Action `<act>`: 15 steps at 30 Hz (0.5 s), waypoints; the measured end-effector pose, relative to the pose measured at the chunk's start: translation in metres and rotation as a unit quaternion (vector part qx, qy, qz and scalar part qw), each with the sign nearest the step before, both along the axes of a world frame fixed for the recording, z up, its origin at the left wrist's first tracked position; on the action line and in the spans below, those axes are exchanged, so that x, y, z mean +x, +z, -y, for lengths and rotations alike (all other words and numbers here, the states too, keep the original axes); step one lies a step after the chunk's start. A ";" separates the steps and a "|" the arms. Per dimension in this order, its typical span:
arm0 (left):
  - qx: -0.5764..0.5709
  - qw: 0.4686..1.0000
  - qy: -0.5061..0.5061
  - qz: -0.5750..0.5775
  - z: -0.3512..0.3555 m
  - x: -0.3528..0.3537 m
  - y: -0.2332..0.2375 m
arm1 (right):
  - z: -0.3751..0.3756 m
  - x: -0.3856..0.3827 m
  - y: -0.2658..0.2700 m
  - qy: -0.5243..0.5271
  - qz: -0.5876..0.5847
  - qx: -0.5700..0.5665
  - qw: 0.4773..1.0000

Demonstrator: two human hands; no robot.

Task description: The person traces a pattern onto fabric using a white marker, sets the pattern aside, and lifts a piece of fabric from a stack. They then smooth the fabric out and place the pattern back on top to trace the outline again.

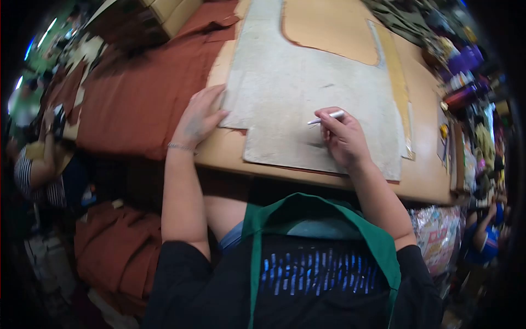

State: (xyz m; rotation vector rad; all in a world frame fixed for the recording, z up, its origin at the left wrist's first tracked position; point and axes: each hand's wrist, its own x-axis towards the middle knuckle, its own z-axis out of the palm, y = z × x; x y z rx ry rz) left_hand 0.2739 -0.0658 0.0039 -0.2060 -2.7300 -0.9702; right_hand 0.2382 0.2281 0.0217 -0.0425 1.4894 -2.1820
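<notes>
A white pen (329,117) is held between the fingers of my right hand (344,137), its tip pointing left above a large pale grey pattern sheet (307,88). The sheet lies flat, with a stepped corner at its lower left and a curved cutout on its far side, where tan surface shows. My left hand (200,118) rests at the sheet's left edge, fingers stretched out and thumb apart, holding nothing. Reddish-brown fabric (148,98) lies to the left of that hand. A thin dark edge shows under the sheet's near side.
A tan table (424,170) carries all this. Cardboard boxes (170,13) stand at the far left, and a yellow strip (399,82) lies along the sheet's right. More brown fabric (118,249) is heaped below left. Bottles (466,93) stand at right; a person (41,164) is at left.
</notes>
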 end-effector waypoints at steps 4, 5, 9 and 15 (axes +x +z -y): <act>-0.021 0.999 -0.010 0.040 0.008 -0.001 0.001 | 0.037 -0.001 -0.006 0.110 -0.081 0.092 0.986; 0.002 0.999 -0.007 0.043 0.007 -0.001 0.002 | 0.047 -0.001 -0.008 0.127 -0.114 0.127 0.977; 0.042 0.998 -0.023 0.040 0.010 -0.001 -0.003 | 0.092 -0.004 -0.014 0.189 -0.257 0.199 0.927; 0.032 0.998 -0.018 0.047 0.010 0.000 -0.003 | 0.132 -0.008 -0.027 0.217 -0.319 0.217 0.897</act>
